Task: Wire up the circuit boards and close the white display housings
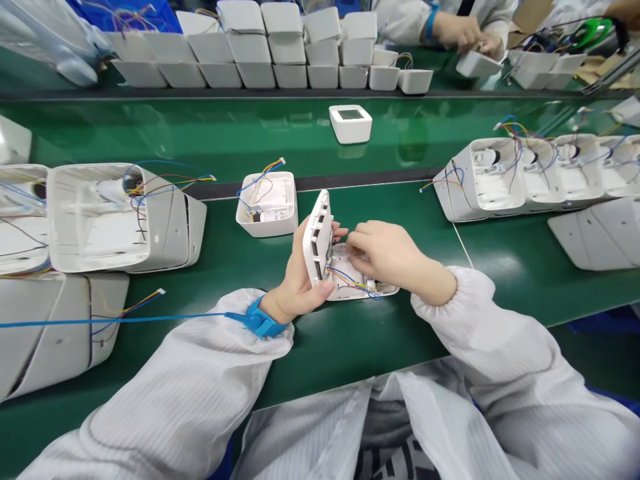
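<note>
My left hand (300,280) grips a white plastic cover (316,237), tilted upright, with slots along its edge. Below and to its right, a white housing (345,290) lies on the bench with coloured wires (353,277) running across it. My right hand (383,252) reaches over this housing, fingers bent and pinched together near the cover's inner side. Whatever its fingertips hold is hidden behind the hand. A blue wrist strap (263,319) with a cord circles my left wrist.
A small open white housing (267,207) with wires stands just beyond my left hand. Larger open housings (100,220) are stacked at left, others (497,180) line the right. A closed white device (350,124) sits farther back. Across the bench, a co-worker's hands (460,33) hold a white part.
</note>
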A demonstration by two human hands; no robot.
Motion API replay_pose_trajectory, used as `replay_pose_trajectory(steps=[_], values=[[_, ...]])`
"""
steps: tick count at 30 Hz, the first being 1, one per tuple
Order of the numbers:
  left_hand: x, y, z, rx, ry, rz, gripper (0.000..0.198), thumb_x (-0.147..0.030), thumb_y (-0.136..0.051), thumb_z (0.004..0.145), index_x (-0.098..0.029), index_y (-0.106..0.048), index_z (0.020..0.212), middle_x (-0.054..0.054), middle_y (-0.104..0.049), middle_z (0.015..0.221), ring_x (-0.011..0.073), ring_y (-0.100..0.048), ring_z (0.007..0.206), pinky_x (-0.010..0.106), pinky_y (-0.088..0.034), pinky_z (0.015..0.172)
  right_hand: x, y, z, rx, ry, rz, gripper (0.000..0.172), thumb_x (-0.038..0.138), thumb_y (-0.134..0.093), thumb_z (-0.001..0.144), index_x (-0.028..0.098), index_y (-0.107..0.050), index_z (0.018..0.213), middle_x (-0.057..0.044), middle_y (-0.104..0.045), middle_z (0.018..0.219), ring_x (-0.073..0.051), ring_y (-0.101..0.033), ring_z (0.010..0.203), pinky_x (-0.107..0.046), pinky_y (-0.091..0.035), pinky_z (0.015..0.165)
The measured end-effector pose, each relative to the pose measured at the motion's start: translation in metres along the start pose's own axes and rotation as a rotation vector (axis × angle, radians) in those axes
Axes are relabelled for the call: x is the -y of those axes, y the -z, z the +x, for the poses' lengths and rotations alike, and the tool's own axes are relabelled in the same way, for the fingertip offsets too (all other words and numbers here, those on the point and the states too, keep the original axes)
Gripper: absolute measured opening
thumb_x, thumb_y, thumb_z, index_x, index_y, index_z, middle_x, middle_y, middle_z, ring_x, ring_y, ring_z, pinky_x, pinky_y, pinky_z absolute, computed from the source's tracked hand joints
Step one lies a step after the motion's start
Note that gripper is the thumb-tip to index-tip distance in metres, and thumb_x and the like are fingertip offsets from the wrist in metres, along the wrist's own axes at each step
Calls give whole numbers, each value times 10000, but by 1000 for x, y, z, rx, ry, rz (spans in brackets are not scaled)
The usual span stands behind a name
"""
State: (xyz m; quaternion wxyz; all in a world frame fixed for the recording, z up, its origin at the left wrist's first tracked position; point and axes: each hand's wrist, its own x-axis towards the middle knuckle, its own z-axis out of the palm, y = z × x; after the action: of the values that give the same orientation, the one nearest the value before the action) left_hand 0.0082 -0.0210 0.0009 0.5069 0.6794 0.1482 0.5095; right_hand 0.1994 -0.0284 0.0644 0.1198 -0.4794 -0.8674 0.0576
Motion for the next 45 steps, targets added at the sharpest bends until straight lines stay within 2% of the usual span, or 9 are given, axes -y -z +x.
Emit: replay_pose_trajectory(steps=[2, 6, 12, 17, 24, 29, 35, 39, 45], values=[[0, 0, -1, -1, 7, -17, 790, -565, -665, 788, -206, -357, 1421, 182, -413, 1434, 384, -468, 1333, 605, -373, 1122, -5, -4, -1, -73, -8, 94, 150, 324, -653, 910, 196, -697, 846, -20, -664, 822, -165, -576, 771, -292, -350, 642], [1, -1, -3, 4, 30, -18, 805, -595, -662, 787, -209, -352, 1423, 190, -402, 1464, 396, -459, 1350, 613, -374, 1126, -5, -10, -2, -170, -19, 183, 199, 383, -633, 938, 216, -724, 881, -19, -691, 869, -151, -607, 797, -276, -364, 657], [0, 0, -3, -18, 50, -66, 817, -590, -671, 776, -181, -368, 1415, 194, -425, 1431, 392, -466, 1344, 622, -350, 1143, -2, -10, -1, -142, -10, 93, 272, 374, -578, 968, 194, -725, 825, -30, -708, 800, -166, -622, 760, -289, -367, 642], [2, 1, -3, -6, 49, -44, 829, -622, -654, 764, -224, -363, 1430, 165, -424, 1440, 397, -463, 1342, 649, -349, 1142, -2, -12, -2, -161, 4, 127, 187, 303, -560, 973, 237, -734, 971, -7, -735, 828, -153, -637, 729, -282, -370, 630], [1, 1, -2, 18, 25, -74, 817, -558, -658, 794, -202, -324, 1449, 173, -419, 1434, 381, -452, 1351, 645, -329, 1142, -2, -10, -3, -163, 13, 156, 209, 307, -537, 983, 232, -732, 994, -22, -724, 842, -163, -645, 763, -274, -396, 655], [0, 0, -3, 8, 41, -75, 861, -600, -651, 791, -225, -287, 1475, 177, -375, 1471, 381, -434, 1357, 635, -316, 1144, -4, -11, -3, -186, 25, 217, 221, 302, -535, 983, 237, -726, 1072, -31, -713, 910, -162, -635, 799, -277, -417, 674], [4, 4, -5, 38, 59, -21, 845, -594, -611, 815, -216, -285, 1496, 167, -405, 1459, 376, -435, 1350, 592, -334, 1150, -5, -13, -2, -285, 61, 176, 201, 279, -570, 960, 206, -753, 923, -60, -680, 892, -199, -547, 810, -341, -431, 700], [4, 5, -3, 61, 50, 17, 810, -574, -592, 826, -217, -314, 1498, 159, -428, 1457, 374, -447, 1347, 590, -344, 1153, -5, -12, 1, -264, 123, 162, 242, 233, -527, 970, 194, -745, 873, -74, -678, 877, -214, -514, 821, -371, -423, 701], [-1, 3, 0, 107, -8, 98, 791, -510, -555, 866, -205, -261, 1534, 159, -409, 1508, 373, -435, 1371, 599, -361, 1141, -7, -12, 2, -250, 153, 108, 261, 213, -517, 958, 194, -737, 818, -71, -669, 854, -218, -480, 814, -377, -381, 682]])
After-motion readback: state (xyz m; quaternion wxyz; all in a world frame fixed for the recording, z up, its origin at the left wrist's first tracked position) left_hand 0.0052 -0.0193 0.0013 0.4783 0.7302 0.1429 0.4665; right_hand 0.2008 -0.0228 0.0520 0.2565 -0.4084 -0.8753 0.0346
